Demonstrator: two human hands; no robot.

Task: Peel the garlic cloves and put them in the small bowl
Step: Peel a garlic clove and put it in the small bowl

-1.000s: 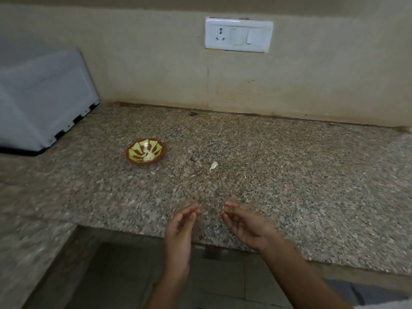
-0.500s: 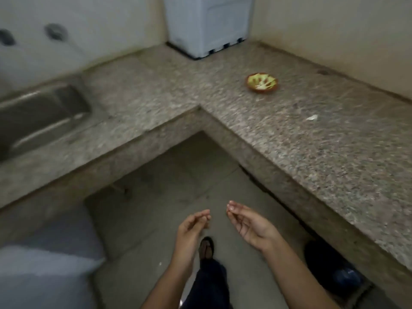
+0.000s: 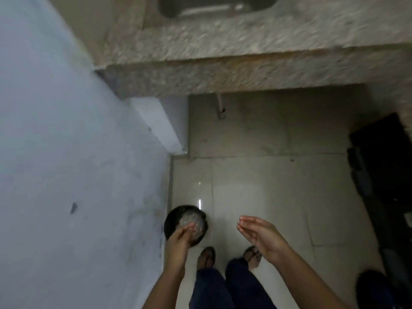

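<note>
Hands have swung from counter (image 3: 245, 70) to bin (image 3: 172, 220) beside wall (image 3: 66, 152): left hand (image 3: 179, 238) grasp unclear, right hand (image 3: 258, 233) released.

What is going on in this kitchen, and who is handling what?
A person stands on the tiled floor, looking down. Their left hand is over a dark round container on the floor by the wall, with pale scraps inside. The fingers are bunched, and blur hides whether they hold anything. The right hand is open and empty. The granite counter and sink lie ahead. Neither the small bowl nor any garlic cloves are in view.
</note>
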